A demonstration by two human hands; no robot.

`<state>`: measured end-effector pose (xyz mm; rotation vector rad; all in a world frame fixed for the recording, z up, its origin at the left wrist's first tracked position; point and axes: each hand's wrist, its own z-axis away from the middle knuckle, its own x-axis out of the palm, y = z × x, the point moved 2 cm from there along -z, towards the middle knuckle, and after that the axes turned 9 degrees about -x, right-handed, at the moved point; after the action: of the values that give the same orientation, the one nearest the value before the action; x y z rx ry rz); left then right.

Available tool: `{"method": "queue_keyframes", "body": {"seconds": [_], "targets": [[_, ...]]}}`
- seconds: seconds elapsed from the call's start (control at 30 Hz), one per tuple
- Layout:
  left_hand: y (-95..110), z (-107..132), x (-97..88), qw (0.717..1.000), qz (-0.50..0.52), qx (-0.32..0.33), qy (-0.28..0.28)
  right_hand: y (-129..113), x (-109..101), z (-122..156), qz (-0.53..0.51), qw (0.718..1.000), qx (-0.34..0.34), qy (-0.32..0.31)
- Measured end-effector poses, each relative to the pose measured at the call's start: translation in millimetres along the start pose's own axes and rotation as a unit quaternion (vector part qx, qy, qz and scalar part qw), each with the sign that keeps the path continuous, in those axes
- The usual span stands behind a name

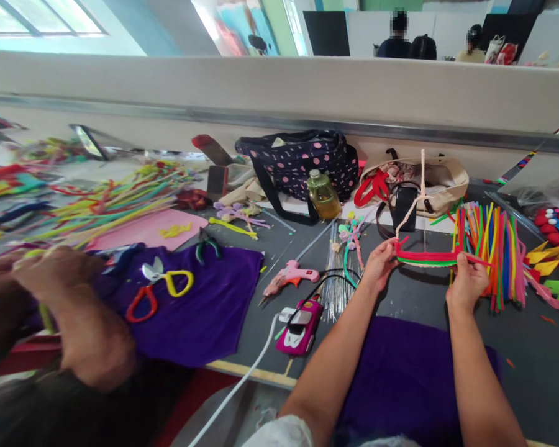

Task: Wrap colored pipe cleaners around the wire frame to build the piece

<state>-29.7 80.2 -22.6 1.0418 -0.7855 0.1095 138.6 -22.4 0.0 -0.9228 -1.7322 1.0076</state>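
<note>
Between my two hands stretches a bundle of fuzzy pipe cleaners (427, 256), red on top with green and white along the lower side. My left hand (381, 266) pinches its left end, where a cream pipe cleaner (409, 214) rises and bends upward. The right end is gripped by my right hand (467, 282), with red tips sticking out past the fingers. Below the hands a purple cloth (400, 372) lies on the grey table. Just right of them is a pile of multicoloured pipe cleaners (487, 251).
A pink glue gun (291, 276), a magenta power strip (300, 326) and thin clear sticks (338, 292) lie left of my arms. Scissors (161, 285) and pliers (207, 245) rest on another purple cloth, beside a co-worker's hands (51, 273). Bags (302, 164) and a bottle (323, 195) stand behind.
</note>
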Motion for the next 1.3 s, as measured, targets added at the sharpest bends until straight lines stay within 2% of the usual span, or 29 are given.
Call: {"method": "queue_keyframes", "body": {"seconds": [0.07, 0.1, 0.17, 0.27, 0.37, 0.53, 0.67, 0.77, 0.97, 1.17, 1.3], "targets": [[3.7, 0.8, -0.3, 0.991, -0.065, 0.105, 0.052, -0.1, -0.5, -0.1, 0.028, 0.999, -0.02, -0.002], [5.9, 1.9, -0.1, 0.977, -0.116, 0.163, 0.079, -1.1, -0.7, 0.3, 0.047, 0.998, -0.036, -0.007], [8.9, 5.0, 1.3, 0.929, -0.237, 0.256, 0.123, -5.5, -0.6, 2.4, 0.083, 0.994, -0.073, -0.021], [8.4, 8.0, 3.8, 0.861, -0.376, 0.308, 0.151, -16.7, 1.4, 8.9, 0.116, 0.984, -0.123, -0.052], [4.7, 8.9, 4.9, 0.837, -0.426, 0.309, 0.148, -27.7, 5.5, 16.9, 0.122, 0.976, -0.156, -0.092], [1.9, 7.8, 4.4, 0.851, -0.406, 0.296, 0.152, -31.8, 9.7, 22.8, 0.105, 0.971, -0.175, -0.121], [3.6, 4.2, 0.3, 0.867, -0.349, 0.312, 0.173, -23.6, 7.6, 18.7, 0.093, 0.98, -0.142, -0.099], [4.5, 1.4, -3.0, 0.889, -0.284, 0.312, 0.177, -18.1, 5.3, 14.3, 0.092, 0.985, -0.125, -0.078], [5.1, 3.1, -0.9, 0.953, -0.13, 0.226, 0.151, -10.2, 0.3, 7.1, 0.111, 0.987, -0.106, -0.046], [7.0, 6.5, 0.7, 0.973, -0.057, 0.166, 0.151, -1.5, -1.0, 3.0, 0.094, 0.991, -0.088, -0.033], [6.1, 4.4, -1.8, 0.983, -0.011, 0.13, 0.131, 4.8, -1.7, 1.5, 0.072, 0.995, -0.06, -0.018]]}}
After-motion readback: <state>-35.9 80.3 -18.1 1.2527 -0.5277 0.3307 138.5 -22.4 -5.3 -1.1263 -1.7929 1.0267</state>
